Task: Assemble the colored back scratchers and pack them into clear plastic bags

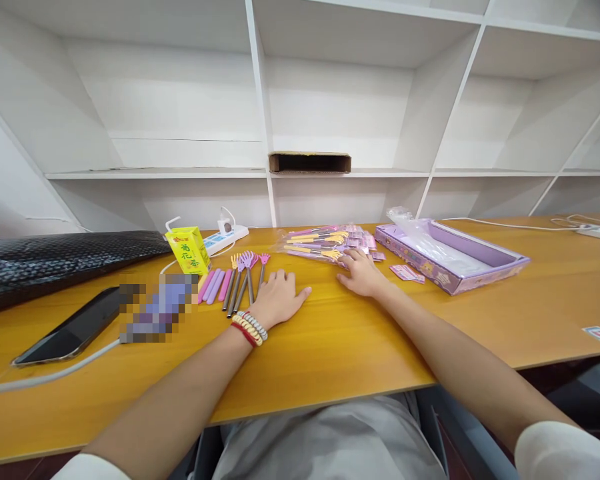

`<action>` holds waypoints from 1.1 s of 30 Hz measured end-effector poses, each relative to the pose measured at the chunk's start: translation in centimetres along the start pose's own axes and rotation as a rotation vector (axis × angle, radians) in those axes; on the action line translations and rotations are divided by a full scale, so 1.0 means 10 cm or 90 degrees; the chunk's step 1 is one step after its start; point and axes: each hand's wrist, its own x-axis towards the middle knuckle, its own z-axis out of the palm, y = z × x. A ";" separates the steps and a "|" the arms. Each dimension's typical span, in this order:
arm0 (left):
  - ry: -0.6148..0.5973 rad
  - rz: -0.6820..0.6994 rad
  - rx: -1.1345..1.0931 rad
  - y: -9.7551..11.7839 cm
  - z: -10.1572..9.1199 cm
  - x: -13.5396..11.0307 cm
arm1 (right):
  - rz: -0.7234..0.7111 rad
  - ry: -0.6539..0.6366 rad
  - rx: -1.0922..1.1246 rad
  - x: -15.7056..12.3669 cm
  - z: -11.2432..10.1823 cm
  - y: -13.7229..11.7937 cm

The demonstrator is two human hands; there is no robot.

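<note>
My left hand (279, 298) lies palm down on the table with its fingers spread, holding nothing. Just beside it are several small back scratchers (241, 288) with dark metal rods and yellow, purple and pink claw heads. Several loose pink, purple and yellow handle sleeves (213, 286) lie to their left. My right hand (363, 273) is open, its fingertips at the near right edge of a pile of bagged back scratchers (316, 239) in clear plastic. Whether the fingertips touch the bags I cannot tell. Pink printed cards (407, 273) lie to the right of that hand.
A purple display box (453, 283) with clear plastic wrap stands at the right. On the left are a yellow drink carton (188, 250), a phone (75, 327), a blurred-out item (160, 310) with a cable, and a black patterned bag (70, 263). A power strip (229, 238) sits behind.
</note>
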 end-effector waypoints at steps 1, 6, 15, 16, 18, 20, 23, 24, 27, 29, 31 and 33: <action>-0.008 -0.013 0.005 -0.01 0.01 0.00 | 0.015 -0.001 -0.005 0.01 0.01 0.02; -0.021 -0.050 0.026 -0.02 0.01 0.02 | 0.046 -0.031 -0.008 0.02 0.05 0.09; -0.033 -0.077 0.036 -0.06 0.00 0.03 | 0.084 -0.023 -0.083 0.05 0.09 0.08; -0.034 -0.077 0.035 -0.06 -0.01 0.03 | 0.090 -0.025 -0.091 0.06 0.08 0.08; -0.040 -0.075 0.035 -0.06 -0.01 0.03 | 0.098 -0.035 -0.103 0.07 0.08 0.08; -0.046 -0.068 0.036 -0.06 -0.03 0.03 | 0.102 -0.047 -0.111 0.08 0.08 0.08; -0.055 -0.049 0.038 -0.06 -0.04 0.02 | 0.101 -0.065 -0.128 0.09 0.07 0.08; -0.057 -0.042 0.039 -0.06 -0.04 0.02 | 0.097 -0.066 -0.135 0.09 0.07 0.07; -0.058 -0.030 0.036 -0.08 -0.04 0.03 | 0.084 -0.042 -0.151 0.09 0.06 0.07; -0.058 -0.032 0.033 -0.09 -0.03 0.04 | 0.082 -0.014 -0.150 0.09 0.04 0.06; -0.062 -0.035 0.034 -0.10 -0.03 0.04 | 0.089 0.023 -0.142 0.09 0.01 0.07; -0.064 -0.036 0.041 -0.10 -0.03 0.04 | 0.088 0.060 -0.118 0.09 -0.04 0.10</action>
